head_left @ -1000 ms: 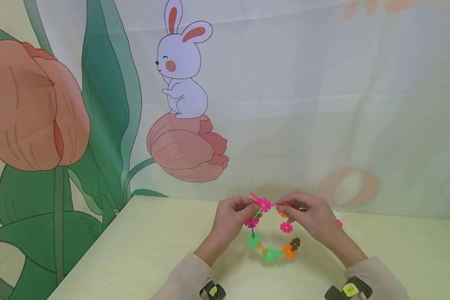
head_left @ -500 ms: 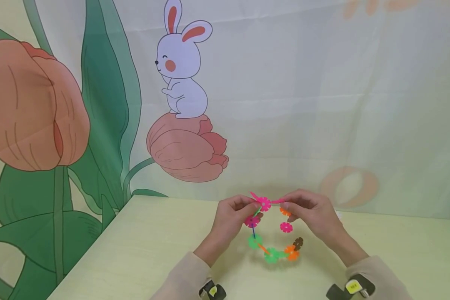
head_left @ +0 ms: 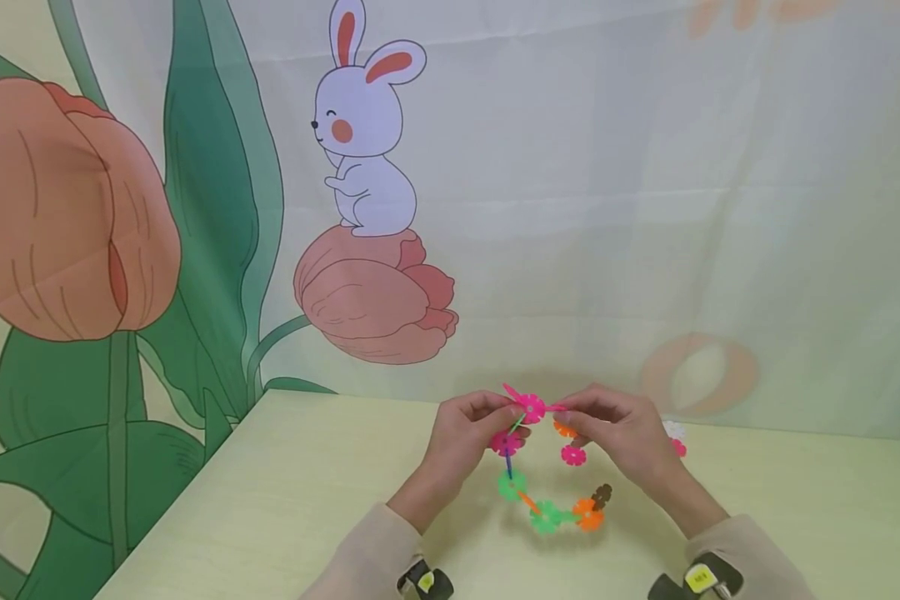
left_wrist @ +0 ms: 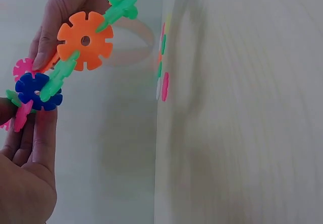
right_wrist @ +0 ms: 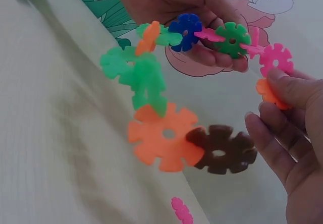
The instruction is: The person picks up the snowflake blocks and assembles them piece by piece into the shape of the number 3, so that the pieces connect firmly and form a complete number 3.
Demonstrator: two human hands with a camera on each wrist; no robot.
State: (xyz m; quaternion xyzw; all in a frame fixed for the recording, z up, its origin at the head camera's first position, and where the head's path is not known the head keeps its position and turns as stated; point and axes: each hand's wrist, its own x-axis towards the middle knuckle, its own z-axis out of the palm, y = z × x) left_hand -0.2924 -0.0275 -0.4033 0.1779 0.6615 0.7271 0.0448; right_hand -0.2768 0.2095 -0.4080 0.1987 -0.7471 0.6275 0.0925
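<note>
A chain of snowflake discs (head_left: pixel 546 515) hangs in a loop between both hands above the pale table (head_left: pixel 285 500). My left hand (head_left: pixel 504 415) pinches the top left end by the pink disc (head_left: pixel 531 408), with a green disc (right_wrist: pixel 231 40) and a blue disc (right_wrist: pixel 185 31) against its fingers. My right hand (head_left: pixel 572 417) pinches the other end near a small orange disc (right_wrist: pixel 270 93) and the pink disc (right_wrist: pixel 275 58). A large orange disc (right_wrist: pixel 164 135) and a brown disc (right_wrist: pixel 222 148) hang at the bottom. In the left wrist view the left hand (left_wrist: pixel 30 148) holds the chain by its blue disc (left_wrist: pixel 38 90).
A few loose white and pink pieces (head_left: pixel 675 435) lie on the table behind the right hand, and show as loose pieces (left_wrist: pixel 162 67) in the left wrist view. A printed rabbit-and-tulip backdrop (head_left: pixel 363 125) hangs behind the table. The table's left edge (head_left: pixel 187 492) runs diagonally.
Both hands stay almost where they were. The hanging lower part of the chain, with its orange and brown discs, has drifted slightly right and down.
</note>
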